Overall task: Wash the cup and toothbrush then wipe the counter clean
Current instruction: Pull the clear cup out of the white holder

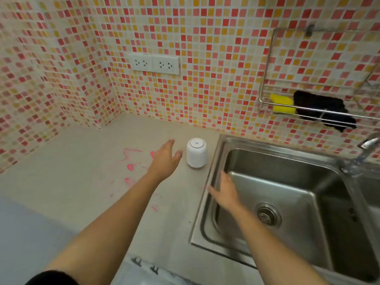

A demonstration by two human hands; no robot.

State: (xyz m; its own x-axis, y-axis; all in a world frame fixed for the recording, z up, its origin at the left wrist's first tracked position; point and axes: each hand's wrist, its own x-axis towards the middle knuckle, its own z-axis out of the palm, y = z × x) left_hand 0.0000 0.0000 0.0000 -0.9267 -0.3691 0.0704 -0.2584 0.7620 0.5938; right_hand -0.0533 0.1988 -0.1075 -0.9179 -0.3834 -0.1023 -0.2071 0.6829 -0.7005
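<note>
**Grey counter, stained pink, with the cup beside the sink**

Grey counter (61, 192) filled the near and left part of the view, and a steel sink (202, 214) was set into it on the right. A black sleeve (51, 278) showed at the bottom edge on the left arm, and both forearms were bare as they reached forward.

The right hand (225, 191) was the nearer one. It lay flat over the left rim and inner wall of the sink, fingers straight and thumb spread, holding nothing. Whether it touched the steel could not be told. A round drain (267, 215) sat in the basin floor just right of that wrist.

Pink stains (130, 167) marked the counter in smears and squiggles to the left of the left forearm.

Farther on, the left hand (165, 159) was stretched out with straight, relaxed fingers and also held nothing. Its thumb pointed at the cup (196, 152), just beside it with a narrow gap. The white cup stood on the counter between that hand and the sink's far left corner, a flat ringed face turned up.

A faucet (368, 149) rose at the far right edge. Behind everything ran a wall (205, 27) of red, orange and cream mosaic tiles. A wire rack (267, 79) on it held a yellow sponge (282, 103) and a black cloth (320, 109) side by side. White sockets (154, 63) were set in the wall above the cup.
</note>
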